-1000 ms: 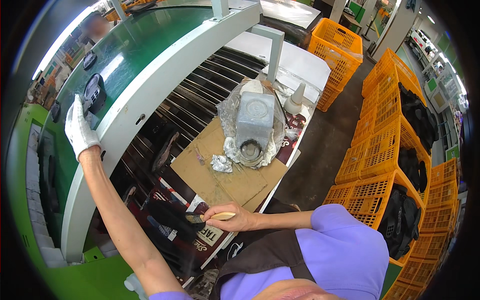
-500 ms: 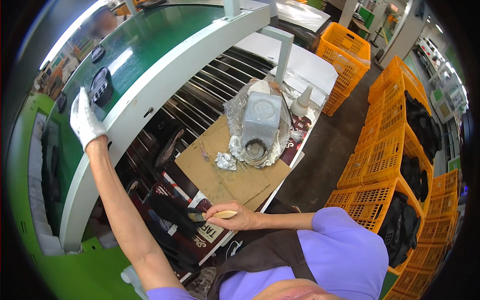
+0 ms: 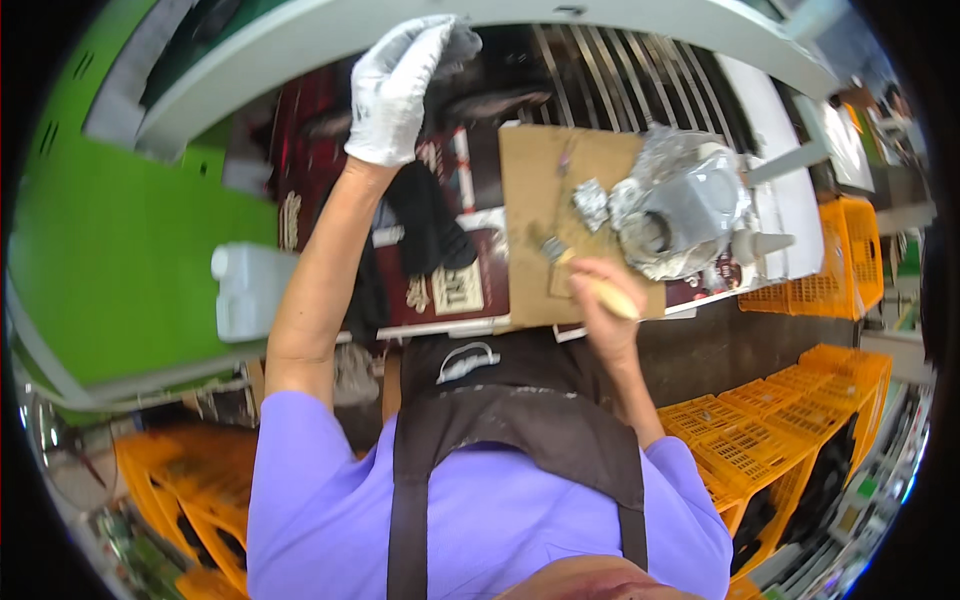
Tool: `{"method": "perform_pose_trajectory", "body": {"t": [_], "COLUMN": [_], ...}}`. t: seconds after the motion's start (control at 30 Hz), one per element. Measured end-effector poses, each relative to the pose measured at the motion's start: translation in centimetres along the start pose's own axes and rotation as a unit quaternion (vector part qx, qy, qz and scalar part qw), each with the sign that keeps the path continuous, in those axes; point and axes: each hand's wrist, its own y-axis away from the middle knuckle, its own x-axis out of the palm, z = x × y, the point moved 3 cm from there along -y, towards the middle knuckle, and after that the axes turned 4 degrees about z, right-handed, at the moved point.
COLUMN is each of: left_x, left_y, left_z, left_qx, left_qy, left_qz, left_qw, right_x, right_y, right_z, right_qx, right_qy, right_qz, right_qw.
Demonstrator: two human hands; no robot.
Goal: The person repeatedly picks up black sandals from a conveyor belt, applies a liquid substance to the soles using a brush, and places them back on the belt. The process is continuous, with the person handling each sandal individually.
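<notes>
My left hand (image 3: 390, 100), in a white glove, is raised over the far side of the bench near the pale machine beam (image 3: 640, 12). Its fingertips blur into grey against dark shapes, so I cannot make out whether they hold anything. A small brush (image 3: 612, 298) with a pale wooden handle is gripped in my bare right hand (image 3: 603, 315). Its bristles point away from me, over a stained cardboard sheet (image 3: 535, 190). To the right of the brush, a grey translucent container (image 3: 700, 205) lies wrapped in clear plastic. Crumpled white paper (image 3: 591, 205) sits beside it.
Black pieces (image 3: 425, 215) lie left of the cardboard. A white nozzle bottle (image 3: 765, 244) is by the bench's right edge, and a white jug (image 3: 248, 292) stands at left. Metal rollers (image 3: 600, 80) run behind. Orange crates (image 3: 800, 400) stand right and behind left.
My left hand has come back from the dark piece on the green belt, over the beam to the bench. My right hand has carried the brush from the black pieces to the cardboard. The view has turned.
</notes>
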Motion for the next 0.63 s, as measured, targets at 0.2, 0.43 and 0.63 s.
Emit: {"method": "perform_pose_trajectory", "body": {"t": [0.2,0.43,0.63], "left_x": [-4.4,-3.4,-5.0], "left_y": [11.3,16.0,17.0], "left_z": [3.8,8.6,10.1], "left_qx": [-0.153,-0.345,-0.407], "left_qy": [-0.155,-0.566,-0.496], "left_qz": [-0.112,-0.043,-0.055], "left_qw": [0.97,0.748,0.765], "right_x": [-2.7,-3.0,-9.4], "right_y": [0.2,-0.1,-0.4], "right_z": [-2.1,-2.1,-2.4], "right_qx": [0.033,0.008,0.024], "right_qy": [-0.056,-0.029,0.072], "right_qz": [-0.075,-0.063,-0.192], "right_qw": [0.995,0.998,0.978]}}
